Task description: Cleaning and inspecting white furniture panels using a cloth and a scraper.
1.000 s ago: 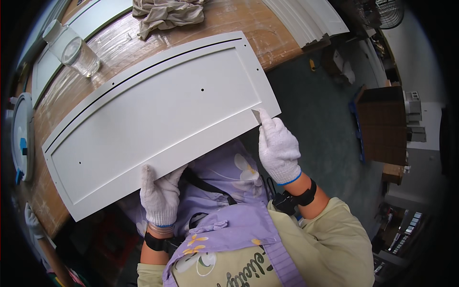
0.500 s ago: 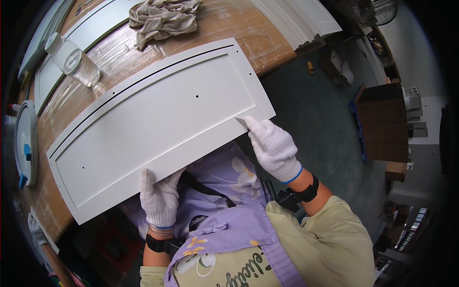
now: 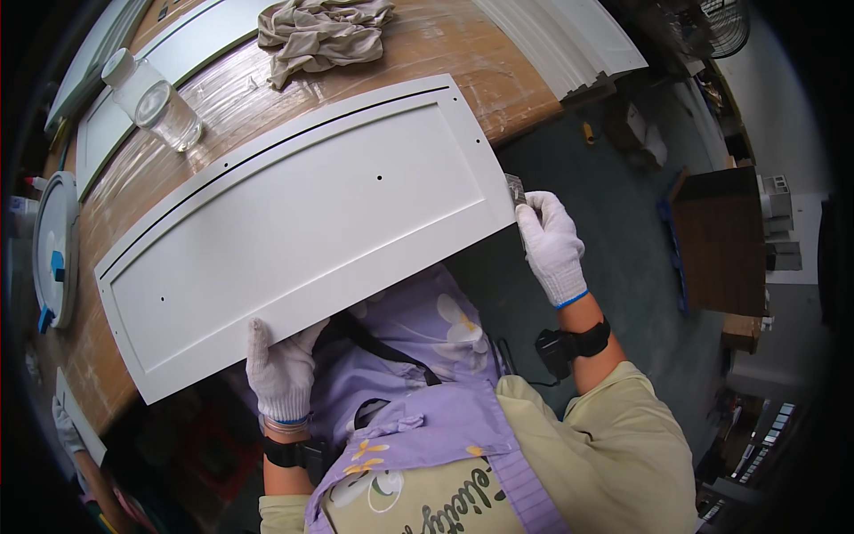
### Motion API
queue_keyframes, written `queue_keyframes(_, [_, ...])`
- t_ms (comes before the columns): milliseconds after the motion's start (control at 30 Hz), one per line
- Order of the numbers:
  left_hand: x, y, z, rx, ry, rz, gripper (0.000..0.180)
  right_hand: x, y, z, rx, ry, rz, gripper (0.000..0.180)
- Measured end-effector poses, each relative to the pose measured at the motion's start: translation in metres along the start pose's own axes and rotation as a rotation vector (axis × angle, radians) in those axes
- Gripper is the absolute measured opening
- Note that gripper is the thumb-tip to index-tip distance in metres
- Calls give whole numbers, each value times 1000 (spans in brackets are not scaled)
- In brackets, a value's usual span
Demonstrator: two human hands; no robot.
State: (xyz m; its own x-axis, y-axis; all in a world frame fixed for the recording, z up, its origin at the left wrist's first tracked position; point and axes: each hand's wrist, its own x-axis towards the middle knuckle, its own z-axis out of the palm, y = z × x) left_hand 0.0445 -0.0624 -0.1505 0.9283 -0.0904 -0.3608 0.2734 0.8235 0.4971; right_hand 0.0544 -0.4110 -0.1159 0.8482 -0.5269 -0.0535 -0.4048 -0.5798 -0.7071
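Note:
A white panel [image 3: 294, 236] with a recessed middle, small dark holes and a black groove along its far edge lies tilted before me, partly over the table and partly over my lap. My left hand [image 3: 283, 374], in a white knit glove, grips its near edge, thumb on top and the other fingers hidden beneath. At the panel's right end is my gloved right hand [image 3: 553, 240], closed on a small thin grey flat piece [image 3: 514, 190]. That piece stands against the end edge near the right corner; its exact kind is unclear.
On the film-covered wooden table [image 3: 445, 53] lie a crumpled beige cloth [image 3: 322, 37] and a clear bottle [image 3: 165, 116] of liquid. White mouldings [image 3: 565, 44] rest at the far right. A round lidded bucket [image 3: 55, 249] stands left. Another person's gloved hand [image 3: 66, 427] shows lower left.
My right hand has moved right with the grey piece, from the panel's top face to its right end edge. My left hand keeps its grip and has shifted slightly left along the near edge.

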Motion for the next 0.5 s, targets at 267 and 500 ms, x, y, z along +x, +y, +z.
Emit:
queue_keyframes(267, [-17,7,6,169,-16,37,46,-6,1,6,-106,77,-229,17])
queue_keyframes(500, [-63,55,-41,1361,300,693,29,-20,-5,29,186,-125,-79,17])
